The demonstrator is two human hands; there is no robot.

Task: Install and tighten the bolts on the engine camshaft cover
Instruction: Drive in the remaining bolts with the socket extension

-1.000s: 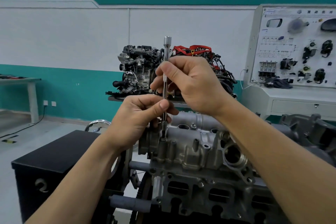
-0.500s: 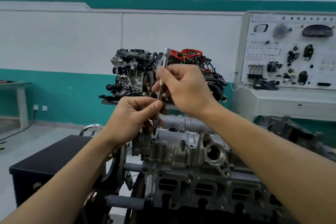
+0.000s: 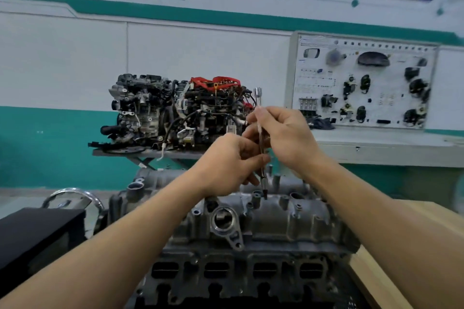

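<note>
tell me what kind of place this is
Probably an automotive training workshop: a complete display engine, a teaching board of mounted car parts, and the bare camshaft cover.

Upright bosses point(image 3: 284, 201) crowd the camshaft cover point(image 3: 276, 223) around the extension bar point(image 3: 263, 178); above is open.

view: one wide camera on my head | faces: forward and a little down | near: camshaft cover point(image 3: 271, 211) close, just below frame centre | far: second engine point(image 3: 175, 113) and component display board point(image 3: 364, 83) behind the cover, against the wall point(image 3: 200, 57)
</note>
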